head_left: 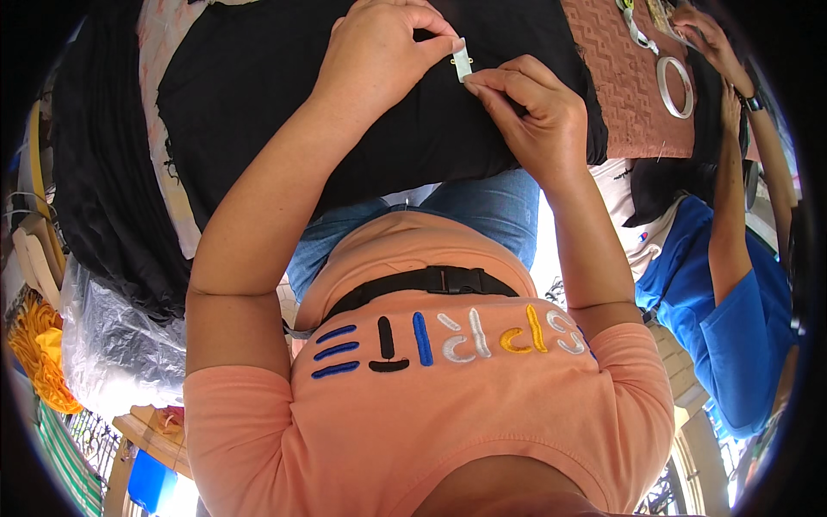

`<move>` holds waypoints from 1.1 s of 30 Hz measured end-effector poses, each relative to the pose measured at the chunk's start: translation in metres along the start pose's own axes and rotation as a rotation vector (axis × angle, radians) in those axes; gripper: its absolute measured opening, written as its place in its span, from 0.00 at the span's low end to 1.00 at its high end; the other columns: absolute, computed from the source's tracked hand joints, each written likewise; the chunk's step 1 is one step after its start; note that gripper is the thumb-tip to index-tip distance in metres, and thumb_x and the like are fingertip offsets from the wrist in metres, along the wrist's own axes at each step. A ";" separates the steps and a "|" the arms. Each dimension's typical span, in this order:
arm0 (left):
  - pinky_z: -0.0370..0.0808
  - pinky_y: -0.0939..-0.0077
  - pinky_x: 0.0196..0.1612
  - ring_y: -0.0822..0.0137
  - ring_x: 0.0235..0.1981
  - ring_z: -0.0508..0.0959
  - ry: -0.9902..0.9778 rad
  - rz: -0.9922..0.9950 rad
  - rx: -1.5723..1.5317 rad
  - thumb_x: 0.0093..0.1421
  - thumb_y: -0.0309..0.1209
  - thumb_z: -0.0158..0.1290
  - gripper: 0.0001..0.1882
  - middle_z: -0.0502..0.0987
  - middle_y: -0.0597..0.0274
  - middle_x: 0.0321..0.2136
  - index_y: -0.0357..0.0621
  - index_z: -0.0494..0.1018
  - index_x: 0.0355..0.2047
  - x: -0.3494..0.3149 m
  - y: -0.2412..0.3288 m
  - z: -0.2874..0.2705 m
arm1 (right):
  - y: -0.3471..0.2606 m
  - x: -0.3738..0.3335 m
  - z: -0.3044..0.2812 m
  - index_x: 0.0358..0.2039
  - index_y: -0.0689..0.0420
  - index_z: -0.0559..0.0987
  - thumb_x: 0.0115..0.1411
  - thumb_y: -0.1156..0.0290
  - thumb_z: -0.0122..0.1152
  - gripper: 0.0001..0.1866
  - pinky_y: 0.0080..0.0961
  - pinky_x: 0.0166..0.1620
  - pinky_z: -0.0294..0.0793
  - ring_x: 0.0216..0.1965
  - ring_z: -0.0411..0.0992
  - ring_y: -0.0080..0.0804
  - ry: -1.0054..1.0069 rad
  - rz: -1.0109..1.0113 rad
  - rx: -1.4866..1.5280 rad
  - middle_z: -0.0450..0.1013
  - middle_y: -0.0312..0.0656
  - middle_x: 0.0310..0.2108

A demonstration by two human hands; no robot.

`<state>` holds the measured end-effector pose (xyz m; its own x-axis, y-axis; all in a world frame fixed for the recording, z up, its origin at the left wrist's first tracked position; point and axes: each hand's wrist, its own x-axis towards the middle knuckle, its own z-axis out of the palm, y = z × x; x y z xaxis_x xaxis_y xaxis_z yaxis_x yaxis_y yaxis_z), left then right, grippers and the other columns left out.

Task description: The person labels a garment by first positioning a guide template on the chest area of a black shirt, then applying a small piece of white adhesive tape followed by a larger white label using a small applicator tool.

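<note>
At the top centre of the frame, my left hand (377,50) pinches the upper end of a small pale strip (463,62) in its fingers, while my right hand (543,108) grips the lower end. Black cloth (241,86) spreads beneath. A white ring (662,86) lies upper right, near a co-worker's hand (708,39).

Looks like a textile workshop — black cloth (250,95) spread at top centre; white ring-shaped roll (662,86), upper right; bunched orange fabric (39,353), far left; blue-shirted co-worker (736,336), right.
</note>
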<state>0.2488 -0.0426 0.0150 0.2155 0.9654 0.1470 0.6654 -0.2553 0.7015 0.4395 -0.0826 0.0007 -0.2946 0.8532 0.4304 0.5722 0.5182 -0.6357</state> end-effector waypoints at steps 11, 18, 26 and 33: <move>0.69 0.58 0.49 0.53 0.44 0.74 0.043 -0.024 0.164 0.51 0.34 0.65 0.12 0.77 0.62 0.40 0.48 0.79 0.35 -0.002 -0.001 0.003 | -0.003 0.001 0.000 0.28 0.54 0.83 0.51 0.71 0.69 0.04 0.28 0.29 0.74 0.26 0.75 0.36 -0.040 -0.013 -0.078 0.74 0.35 0.25; 0.63 0.52 0.57 0.53 0.53 0.71 0.009 0.055 0.084 0.56 0.30 0.58 0.16 0.75 0.60 0.50 0.50 0.75 0.47 -0.017 0.000 -0.011 | -0.005 0.001 0.000 0.28 0.53 0.83 0.51 0.70 0.69 0.04 0.29 0.29 0.73 0.27 0.75 0.37 -0.055 0.020 -0.073 0.74 0.36 0.26; 0.63 0.59 0.58 0.60 0.59 0.68 -0.131 0.431 0.384 0.61 0.26 0.52 0.24 0.72 0.72 0.58 0.59 0.72 0.58 -0.047 -0.017 -0.011 | -0.010 0.001 0.000 0.29 0.53 0.83 0.52 0.69 0.68 0.04 0.31 0.30 0.74 0.27 0.75 0.39 -0.088 0.048 -0.053 0.75 0.36 0.26; 0.53 0.51 0.66 0.59 0.65 0.64 -0.216 0.516 0.621 0.57 0.19 0.49 0.30 0.69 0.75 0.63 0.63 0.72 0.59 -0.043 -0.026 -0.020 | -0.008 0.005 -0.003 0.32 0.52 0.82 0.55 0.70 0.64 0.04 0.33 0.31 0.75 0.29 0.75 0.42 -0.171 -0.097 -0.127 0.74 0.37 0.28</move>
<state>0.2081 -0.0761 0.0047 0.6912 0.7040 0.1631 0.7050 -0.7065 0.0614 0.4359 -0.0825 0.0094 -0.4723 0.8029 0.3638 0.6235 0.5960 -0.5060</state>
